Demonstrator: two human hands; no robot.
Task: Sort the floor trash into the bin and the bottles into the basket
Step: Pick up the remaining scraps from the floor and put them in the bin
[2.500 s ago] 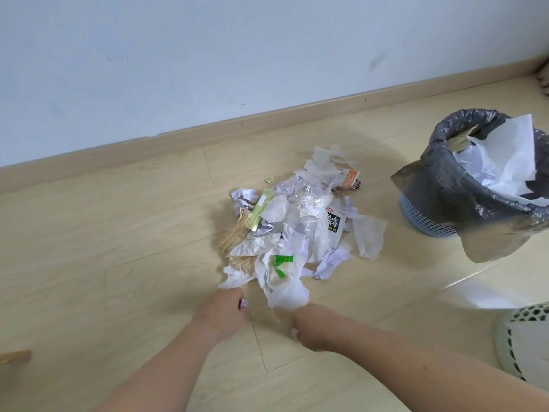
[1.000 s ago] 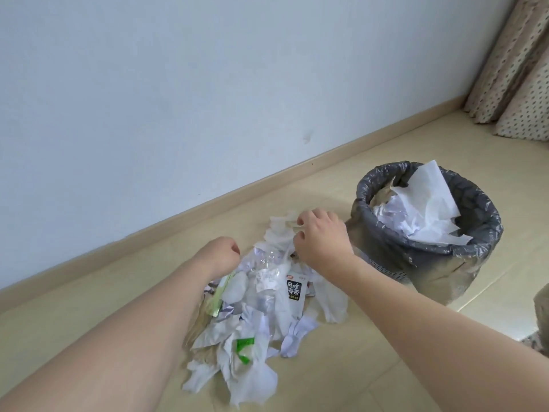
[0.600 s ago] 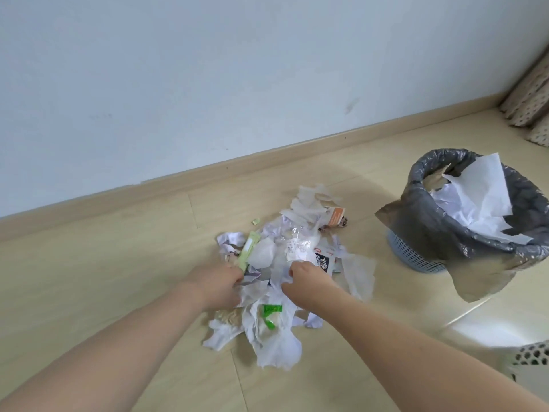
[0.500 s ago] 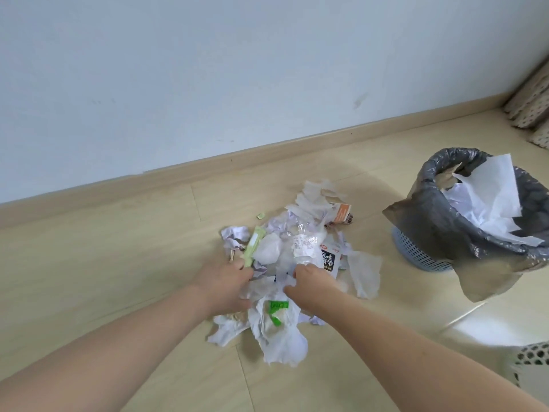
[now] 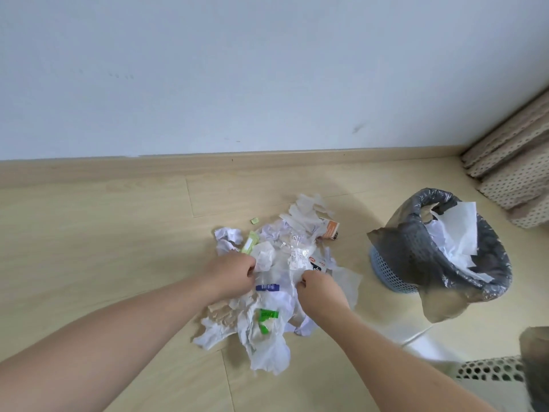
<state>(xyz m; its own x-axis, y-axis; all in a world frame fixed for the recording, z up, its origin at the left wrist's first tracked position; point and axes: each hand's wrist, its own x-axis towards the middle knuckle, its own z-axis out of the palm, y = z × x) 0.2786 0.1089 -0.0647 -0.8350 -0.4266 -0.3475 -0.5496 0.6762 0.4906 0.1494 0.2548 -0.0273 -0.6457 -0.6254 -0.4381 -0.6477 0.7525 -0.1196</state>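
Note:
A heap of floor trash lies on the wooden floor: torn white tissue, crumpled paper, clear plastic, green wrappers, a small orange carton. A clear plastic bottle with a blue label band shows in the heap between my hands. My left hand is curled at the bottle's left, fingers dug into the trash. My right hand is curled on the plastic at its right. The bin, blue with a grey liner, stands to the right, holding white paper. A white perforated basket shows at the lower right corner.
A wall and wooden skirting board run behind the heap. Dotted curtains hang at the far right. Bare floor stretches to the left of the heap.
Both hands have pulled the trash apart in the middle of the heap, and the clear bottle with the blue band has come into sight between them. The view has shifted left.

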